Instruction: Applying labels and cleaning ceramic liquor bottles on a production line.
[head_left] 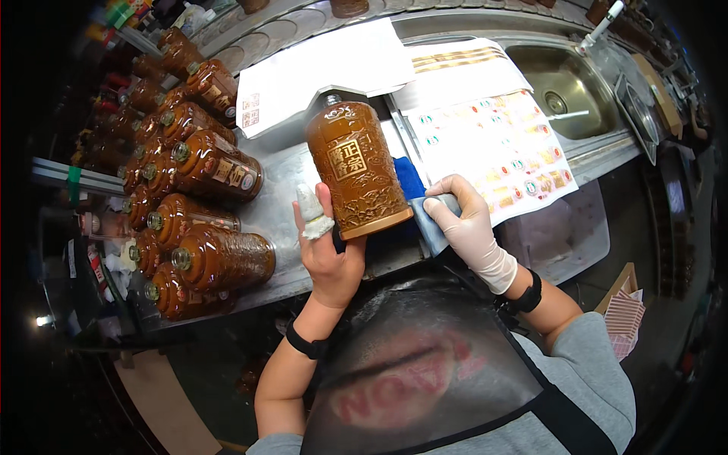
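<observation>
Left hand (327, 254): bare, raised from the lower edge with the palm side away from us, closed around the base of a brown bottle (356, 171). Its thumb is wrapped in white tape, and a black band circles the wrist.

Right hand (466, 220): in a thin white glove, fingers curled and gripping a grey-blue cloth (432, 224) just beside the bottle's lower right edge. We cannot tell whether cloth and bottle touch. A black band sits on this forearm too, below a grey sleeve.

Brown bottle: held upright with a slight tilt above the near edge of the bench (284, 193). Glazed ceramic, cylindrical, glossy amber-brown, embossed relief over the body, a raised gold panel at the middle, a gold rim at the foot, a short narrow neck.

Blue pad (409, 178): soft, lying on the bench behind the bottle.

Bench: dull metal, scuffed.

Lying bottles (201, 220): many of the same brown glazed kind, on their sides in rows on the left of the bench, necks toward us.

Label sheets (497, 144): white paper carrying rows of small round stickers, to the right of the bottle.

Sink (565, 91): stainless basin at the far right, with a round drain.
</observation>
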A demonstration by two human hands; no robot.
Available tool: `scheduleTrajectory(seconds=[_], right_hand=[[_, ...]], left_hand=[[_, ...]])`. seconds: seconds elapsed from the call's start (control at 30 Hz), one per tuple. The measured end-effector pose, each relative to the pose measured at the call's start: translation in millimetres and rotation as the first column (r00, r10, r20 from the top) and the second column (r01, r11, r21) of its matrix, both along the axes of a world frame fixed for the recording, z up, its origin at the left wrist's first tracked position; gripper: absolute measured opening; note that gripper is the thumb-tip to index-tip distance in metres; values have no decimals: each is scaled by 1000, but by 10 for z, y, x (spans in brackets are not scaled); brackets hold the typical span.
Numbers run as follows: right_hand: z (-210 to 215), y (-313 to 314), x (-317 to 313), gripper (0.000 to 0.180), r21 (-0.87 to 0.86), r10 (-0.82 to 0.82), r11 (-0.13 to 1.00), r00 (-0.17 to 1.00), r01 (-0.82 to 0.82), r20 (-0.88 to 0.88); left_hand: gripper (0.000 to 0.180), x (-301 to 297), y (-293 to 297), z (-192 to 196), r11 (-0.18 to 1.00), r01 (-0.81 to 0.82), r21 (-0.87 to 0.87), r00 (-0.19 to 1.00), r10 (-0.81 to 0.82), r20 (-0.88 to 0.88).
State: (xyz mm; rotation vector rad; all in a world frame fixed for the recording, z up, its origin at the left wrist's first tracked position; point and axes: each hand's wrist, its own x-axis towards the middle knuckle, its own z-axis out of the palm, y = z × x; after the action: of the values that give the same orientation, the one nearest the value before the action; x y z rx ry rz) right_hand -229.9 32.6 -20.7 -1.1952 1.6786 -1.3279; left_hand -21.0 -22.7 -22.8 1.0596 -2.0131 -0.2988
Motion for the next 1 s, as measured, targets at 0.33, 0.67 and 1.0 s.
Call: scheduleTrajectory(seconds=[0.33, 0.67, 1.0], right_hand=[[226, -7, 45, 15, -115, 106, 988, 994, -102, 29], [305, 46, 1, 13, 5, -36, 999, 974, 36, 224], [247, -27, -38, 13, 79, 36, 996, 999, -35, -13]], left_hand=[[86, -110, -10, 273, 998, 18, -65, 992, -9, 126], [72, 7, -12, 13, 983, 10, 186, 1000, -9, -8], [54, 41, -20, -78, 962, 76, 262, 995, -55, -87]])
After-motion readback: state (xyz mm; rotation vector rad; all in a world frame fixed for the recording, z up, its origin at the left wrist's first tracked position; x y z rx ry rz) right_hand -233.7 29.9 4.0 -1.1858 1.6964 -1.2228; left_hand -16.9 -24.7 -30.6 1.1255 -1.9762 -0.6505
